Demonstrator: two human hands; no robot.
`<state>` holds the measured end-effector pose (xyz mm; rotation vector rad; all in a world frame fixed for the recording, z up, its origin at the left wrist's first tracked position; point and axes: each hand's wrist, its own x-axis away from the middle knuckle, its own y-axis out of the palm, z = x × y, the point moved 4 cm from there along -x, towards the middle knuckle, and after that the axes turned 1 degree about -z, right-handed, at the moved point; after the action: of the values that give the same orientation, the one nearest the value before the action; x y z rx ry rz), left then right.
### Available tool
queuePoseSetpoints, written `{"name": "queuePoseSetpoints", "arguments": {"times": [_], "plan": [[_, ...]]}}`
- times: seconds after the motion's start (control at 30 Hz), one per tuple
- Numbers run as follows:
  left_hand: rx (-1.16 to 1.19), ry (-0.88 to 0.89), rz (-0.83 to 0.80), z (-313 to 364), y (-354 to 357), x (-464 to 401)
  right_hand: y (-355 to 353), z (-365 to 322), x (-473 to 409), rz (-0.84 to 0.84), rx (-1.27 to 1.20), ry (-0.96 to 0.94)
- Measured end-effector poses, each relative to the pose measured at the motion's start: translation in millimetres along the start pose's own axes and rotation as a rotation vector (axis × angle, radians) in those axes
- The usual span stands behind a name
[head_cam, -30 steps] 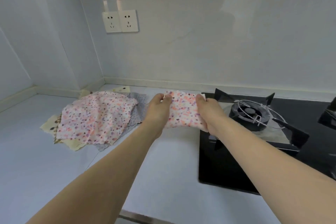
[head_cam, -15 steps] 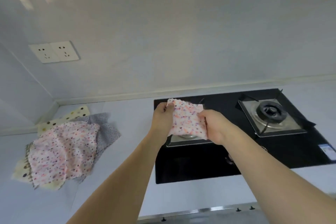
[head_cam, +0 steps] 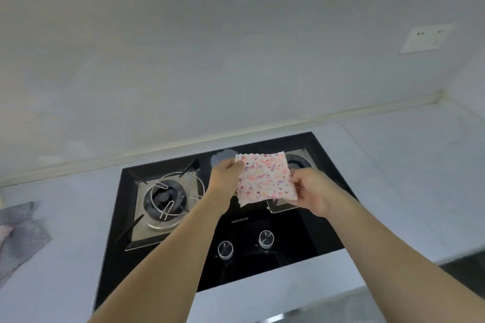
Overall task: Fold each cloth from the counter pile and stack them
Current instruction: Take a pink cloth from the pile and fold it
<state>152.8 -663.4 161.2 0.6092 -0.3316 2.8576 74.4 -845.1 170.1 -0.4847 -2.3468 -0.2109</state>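
Both hands pinch the folded cloth (head_cam: 265,178) above the hob (head_cam: 288,257): left hand (head_cam: 225,174) at its near-left corner, right hand (head_cam: 311,189) at its right edge; keep edges aligned and tension even. Carry it level toward the counter (head_cam: 406,191) beyond the right hand; release only once flat.

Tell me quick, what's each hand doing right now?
Left hand: pinches the floral cloth at its upper left corner.
Right hand: grips the cloth's right edge.

Stove (head_cam: 199,265) set into the counter (head_cam: 78,217), against the wall (head_cam: 210,60). Two burners: left burner (head_cam: 165,198), right burner (head_cam: 298,162) partly behind the folded cloth (head_cam: 265,178). Two knobs (head_cam: 225,249) in front. Cloth pile (head_cam: 18,233) at far left; wall socket (head_cam: 425,38) upper right.
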Motion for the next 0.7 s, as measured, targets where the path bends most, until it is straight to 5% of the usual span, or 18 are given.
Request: {"name": "queuePoseSetpoints", "arguments": {"times": [0.4,0.7], "plan": [[0.022,-0.047,-0.093,44,172,-80,-144,-50,-79,0.190,0.165,-0.194],[-0.028,-0.066,-0.004,84,323,-175,-271,-114,-197,0.134,0.175,-0.223]]}}
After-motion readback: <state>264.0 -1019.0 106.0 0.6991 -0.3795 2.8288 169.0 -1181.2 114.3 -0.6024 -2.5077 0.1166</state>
